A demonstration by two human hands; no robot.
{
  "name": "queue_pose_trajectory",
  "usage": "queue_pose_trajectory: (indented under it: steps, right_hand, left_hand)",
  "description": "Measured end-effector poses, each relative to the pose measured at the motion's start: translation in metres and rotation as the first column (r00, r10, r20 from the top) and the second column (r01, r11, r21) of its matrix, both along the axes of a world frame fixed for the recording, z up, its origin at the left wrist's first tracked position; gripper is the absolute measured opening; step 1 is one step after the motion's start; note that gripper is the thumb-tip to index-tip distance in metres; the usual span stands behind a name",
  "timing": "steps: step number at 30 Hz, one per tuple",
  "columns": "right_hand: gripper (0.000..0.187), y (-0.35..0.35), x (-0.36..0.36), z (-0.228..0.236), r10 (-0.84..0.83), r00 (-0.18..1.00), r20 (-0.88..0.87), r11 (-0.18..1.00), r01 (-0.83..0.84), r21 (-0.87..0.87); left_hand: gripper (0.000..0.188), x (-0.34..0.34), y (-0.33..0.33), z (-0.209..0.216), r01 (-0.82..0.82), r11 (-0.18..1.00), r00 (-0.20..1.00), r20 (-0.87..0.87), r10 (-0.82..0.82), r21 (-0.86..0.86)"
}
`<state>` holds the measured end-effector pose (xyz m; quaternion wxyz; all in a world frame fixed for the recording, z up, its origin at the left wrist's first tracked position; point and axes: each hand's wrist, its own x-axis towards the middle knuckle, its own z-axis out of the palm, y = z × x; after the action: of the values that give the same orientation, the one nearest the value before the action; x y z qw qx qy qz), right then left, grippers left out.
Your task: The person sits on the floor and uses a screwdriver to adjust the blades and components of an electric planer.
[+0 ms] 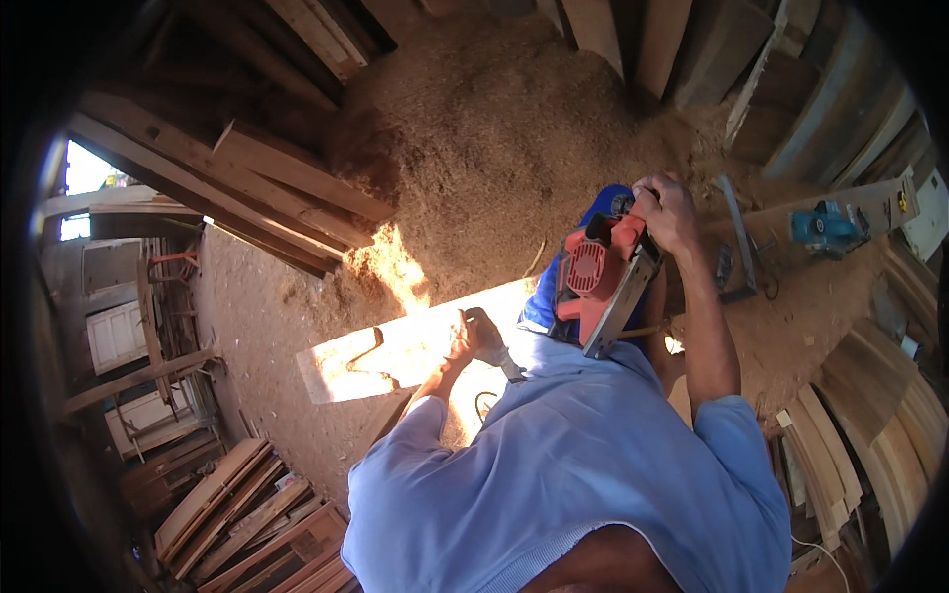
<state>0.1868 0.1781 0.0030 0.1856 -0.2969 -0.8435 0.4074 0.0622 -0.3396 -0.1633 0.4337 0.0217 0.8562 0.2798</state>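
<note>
My right hand [668, 211] is closed around the handle of a red electric planer [589, 269]. The planer is raised beside my right leg, tipped on its side so that its long flat metal sole faces right. My left hand [461, 342] is at a pale wooden board [346, 358] lying in front of me, and a dark shadow falls beside it. Strong sunlight washes out much of the board and the left hand's fingers, so their grip cannot be made out. Near the board's left end is a dark, curved shadow or marking.
Wood shavings [474, 128] are heaped ahead. Thick planks [287, 188] lean at the far left, and stacked boards [237, 514] lie at the near left. To the right, a teal power tool [828, 229] rests on a long plank beside a metal frame-like tool [737, 237]. More curved planks [870, 385] stand at right.
</note>
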Motion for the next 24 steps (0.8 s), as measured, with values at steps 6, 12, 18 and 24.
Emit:
queue_pose_trajectory:
  steps: [6,12,18,24]
  right_hand:
    - [0.02,0.001,0.0,-0.002,0.003,1.0,0.013,0.999,-0.003,-0.043]
    - [0.02,0.002,0.001,-0.003,0.034,0.999,-0.012,0.999,-0.034,0.0]
    - [0.022,0.003,-0.001,-0.002,0.048,0.999,-0.022,0.999,-0.048,0.008]
    - [0.021,0.001,0.001,0.003,0.043,0.999,-0.009,0.999,-0.043,-0.01]
  left_hand:
    - [0.03,0.004,0.006,-0.003,-0.096,0.993,0.993,0.079,0.091,0.065]
    - [0.03,0.005,0.003,-0.002,-0.198,0.975,0.971,0.158,0.18,0.106]
    - [0.029,-0.004,-0.006,0.001,-0.383,0.901,0.894,0.327,0.306,0.205]
    - [0.028,-0.024,0.004,0.022,-0.605,0.683,0.755,0.565,0.332,0.408]
